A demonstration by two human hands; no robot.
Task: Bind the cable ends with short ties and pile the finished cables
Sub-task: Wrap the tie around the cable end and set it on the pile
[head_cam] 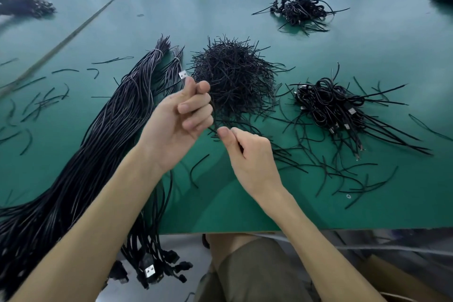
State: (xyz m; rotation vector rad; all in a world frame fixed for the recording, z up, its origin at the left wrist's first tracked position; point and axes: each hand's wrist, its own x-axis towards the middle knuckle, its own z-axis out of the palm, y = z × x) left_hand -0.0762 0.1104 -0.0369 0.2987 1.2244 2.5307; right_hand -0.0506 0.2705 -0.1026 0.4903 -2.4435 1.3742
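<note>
Above a green tabletop (pixel 318 44), a worker's left hand (pixel 176 117) grips a black cable with its silver USB plug (pixel 183 75) upward, while the right hand (pixel 247 154) pinches a thin black strand (pixel 212 128) beside the heap of ties (pixel 232 76), with finished cables (pixel 331 105) piled right.

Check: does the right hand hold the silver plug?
No, the silver plug sticks up from the left hand, while the right hand pinches a thin black tie.

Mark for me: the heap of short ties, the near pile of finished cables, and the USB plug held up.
heap of short ties (pixel 232 73): head view, heap's centre.
near pile of finished cables (pixel 328 103): head view, coiled loops.
USB plug (pixel 183 75): head view, metal shell.
</note>
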